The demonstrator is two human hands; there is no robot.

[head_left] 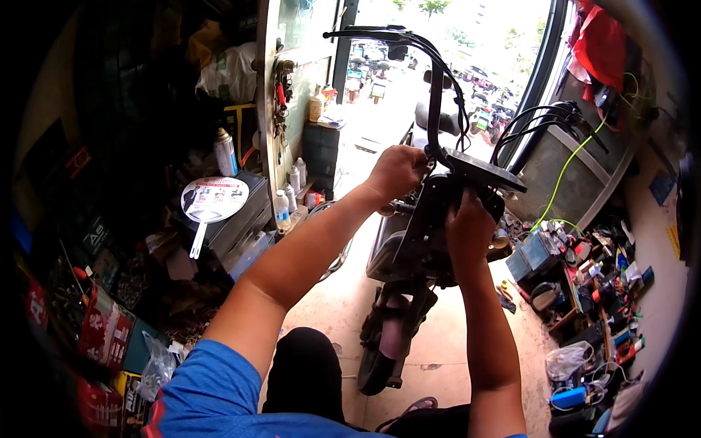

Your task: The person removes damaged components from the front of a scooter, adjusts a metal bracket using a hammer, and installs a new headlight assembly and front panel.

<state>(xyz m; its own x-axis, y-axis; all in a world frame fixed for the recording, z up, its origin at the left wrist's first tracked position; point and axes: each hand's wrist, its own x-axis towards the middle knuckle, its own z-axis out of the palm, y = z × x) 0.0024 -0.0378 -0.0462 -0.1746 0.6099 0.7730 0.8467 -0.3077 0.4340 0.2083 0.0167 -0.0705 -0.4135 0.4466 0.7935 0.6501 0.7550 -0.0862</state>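
Room lies either side of the front wheel [374, 369]; the handlebar [436, 109] obstructs above.

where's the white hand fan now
The white hand fan lies on the left of the head view, atop a dark box, just in front of a blue-and-white spray can.

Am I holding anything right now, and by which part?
Your left hand is at the lower end of the handlebar, your right hand at the dark front section; whether either grips can't be told.

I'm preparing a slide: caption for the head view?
Left hand and right hand at a scooter's front, facing a bright doorway.
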